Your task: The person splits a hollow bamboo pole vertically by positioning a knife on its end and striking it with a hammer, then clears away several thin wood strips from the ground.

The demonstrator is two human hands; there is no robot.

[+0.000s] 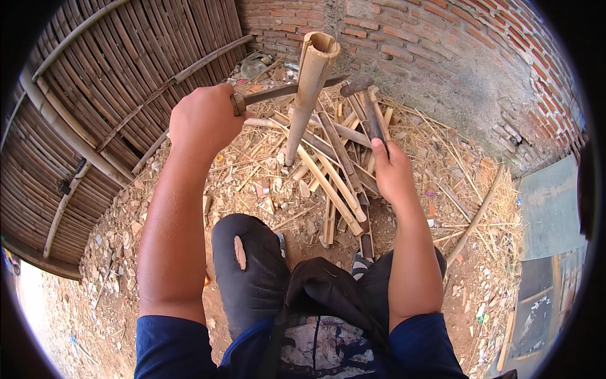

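My left hand (pixel 203 120) is closed round the handle of a machete (pixel 271 93). Its blade runs to the right across an upright bamboo pole (pixel 309 88), and the tip shows on the pole's far side. Where they cross, the pole hides the blade; I cannot tell whether it sits in a split or behind. The hollow top of the pole has a crack down its left side. In my right hand (pixel 394 172) is a hammer (pixel 375 119), its head up and to the right of the pole, apart from it.
Several split bamboo strips (pixel 334 183) lie heaped beyond my knees. A brick wall (pixel 429 50) closes the back, and a bamboo slat wall (pixel 120 82) stands at left. Straw and rubble cover the ground. A long stick (pixel 476 215) and grey sheets (pixel 550 208) are at right.
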